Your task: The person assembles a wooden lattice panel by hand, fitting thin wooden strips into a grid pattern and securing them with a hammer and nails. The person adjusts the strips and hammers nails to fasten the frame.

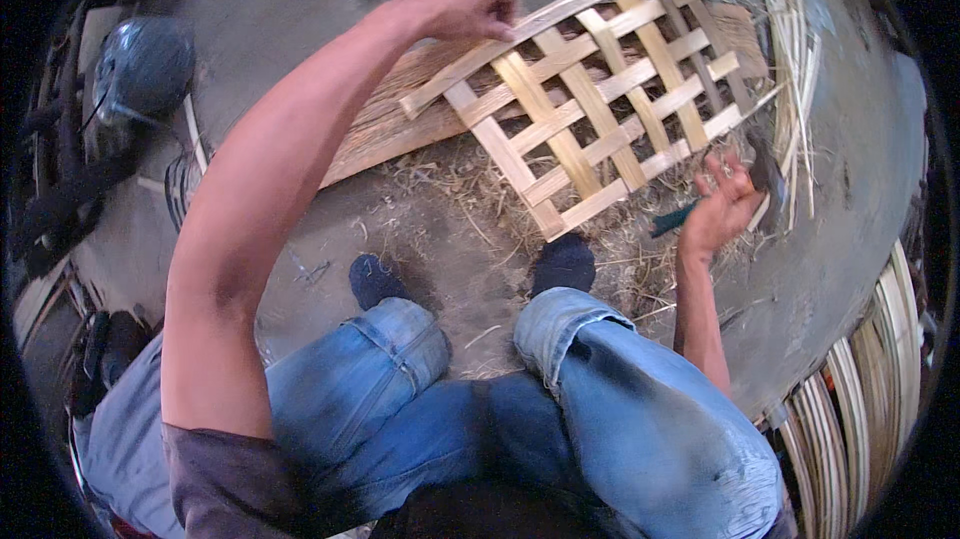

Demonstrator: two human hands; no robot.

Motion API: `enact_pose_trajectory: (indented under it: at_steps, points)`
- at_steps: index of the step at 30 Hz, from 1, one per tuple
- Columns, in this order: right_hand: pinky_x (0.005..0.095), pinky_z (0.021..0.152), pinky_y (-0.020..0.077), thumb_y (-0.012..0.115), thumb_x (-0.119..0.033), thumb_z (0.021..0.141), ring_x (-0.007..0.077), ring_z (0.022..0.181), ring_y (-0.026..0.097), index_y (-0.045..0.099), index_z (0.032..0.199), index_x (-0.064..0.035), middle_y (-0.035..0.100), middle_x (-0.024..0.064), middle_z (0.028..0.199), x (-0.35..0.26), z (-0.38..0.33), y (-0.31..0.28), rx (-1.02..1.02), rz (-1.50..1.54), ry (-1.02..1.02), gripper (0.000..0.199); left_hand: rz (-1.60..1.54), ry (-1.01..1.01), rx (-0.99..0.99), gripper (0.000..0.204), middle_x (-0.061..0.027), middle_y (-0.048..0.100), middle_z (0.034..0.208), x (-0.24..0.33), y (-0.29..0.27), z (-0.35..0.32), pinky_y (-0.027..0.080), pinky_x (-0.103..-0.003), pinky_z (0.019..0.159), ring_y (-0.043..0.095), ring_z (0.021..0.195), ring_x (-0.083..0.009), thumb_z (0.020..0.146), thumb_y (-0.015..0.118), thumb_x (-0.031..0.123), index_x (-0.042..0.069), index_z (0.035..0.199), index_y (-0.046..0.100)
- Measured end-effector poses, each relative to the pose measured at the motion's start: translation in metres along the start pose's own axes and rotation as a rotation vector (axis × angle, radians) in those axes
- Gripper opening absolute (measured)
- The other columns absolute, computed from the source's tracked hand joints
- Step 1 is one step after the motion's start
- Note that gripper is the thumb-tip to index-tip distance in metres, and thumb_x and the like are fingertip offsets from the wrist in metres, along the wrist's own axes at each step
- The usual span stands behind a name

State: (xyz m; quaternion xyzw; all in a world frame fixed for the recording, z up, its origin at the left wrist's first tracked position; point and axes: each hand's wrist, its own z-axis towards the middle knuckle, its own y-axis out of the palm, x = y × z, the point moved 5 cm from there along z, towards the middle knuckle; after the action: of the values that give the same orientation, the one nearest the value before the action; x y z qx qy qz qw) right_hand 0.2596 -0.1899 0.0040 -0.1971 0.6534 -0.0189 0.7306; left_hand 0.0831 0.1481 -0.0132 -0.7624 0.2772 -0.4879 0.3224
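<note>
A woven lattice panel (600, 99) of pale, flat wood or bamboo strips slants in front of me, with a long strip along its far edge. My left hand (468, 7) is closed at that far edge, its fingertips against or just over the strip. Whatever the fingers pinch, if anything, is hidden. Near the panel's right corner, my right hand (722, 204) grips a hand tool (672, 220) with a dark green handle end. A dark head or blade shows beyond the fingers; its exact kind is unclear.
A rough wooden board (375, 144) lies under the panel, with shavings (455, 189) around it. Thin strips (790, 89) lie at the far right, and bundled slats (850, 399) at the near right. A dark rounded object (143, 69) stands left. My feet (376, 282) are close to the panel.
</note>
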Motion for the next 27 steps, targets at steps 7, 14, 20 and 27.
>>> enact_pose_trajectory:
  at_steps: [7, 14, 20, 27]
  points:
    - [0.0232, 0.047, 0.039, 0.047, -0.025, 0.1, 0.0076, 0.053, 0.048, 0.058, 0.104, -0.0018, 0.057, 0.0021, 0.074, -0.066, -0.067, 0.081, -0.926, -0.25, 0.141, 0.025, 0.08, 0.031, -0.111, 0.038, -0.016, 0.07, 0.091, -0.016, -0.002, 0.01, 0.052, -0.042, 0.075, 0.067, 0.087, -0.0331, 0.077, 0.075, 0.039, 0.006, 0.096, 0.07]
    - [0.0472, 0.062, 0.0482, 0.049, -0.017, 0.098, 0.0404, 0.069, 0.064, 0.052, 0.105, 0.0053, 0.063, 0.0232, 0.074, -0.077, -0.09, 0.174, -1.157, -0.24, -0.181, 0.024, 0.093, -0.027, -0.269, 0.039, -0.0136, 0.072, 0.092, -0.018, -0.003, 0.03, 0.052, -0.041, 0.073, 0.067, 0.084, -0.0299, 0.077, 0.074, 0.043, 0.009, 0.096, 0.071]
    - [0.0533, 0.061, 0.0478, 0.05, -0.019, 0.098, 0.0459, 0.072, 0.062, 0.048, 0.099, 0.0022, 0.062, 0.028, 0.077, -0.081, -0.083, 0.186, -1.173, -0.407, -0.369, 0.021, 0.037, 0.066, -0.256, 0.038, -0.0111, 0.072, 0.088, -0.026, 0.005, 0.032, 0.052, -0.039, 0.07, 0.067, 0.079, -0.0266, 0.078, 0.072, 0.044, 0.011, 0.097, 0.072]
    - [0.0544, 0.062, 0.0482, 0.048, -0.022, 0.099, 0.0451, 0.076, 0.063, 0.047, 0.097, 0.0, 0.063, 0.0254, 0.085, -0.091, -0.093, 0.197, -1.227, -0.444, -0.598, 0.022, 0.104, -0.037, -0.368, 0.044, -0.0131, 0.071, 0.083, -0.025, 0.003, 0.032, 0.051, -0.04, 0.068, 0.066, 0.075, -0.0273, 0.079, 0.071, 0.05, 0.009, 0.092, 0.072]
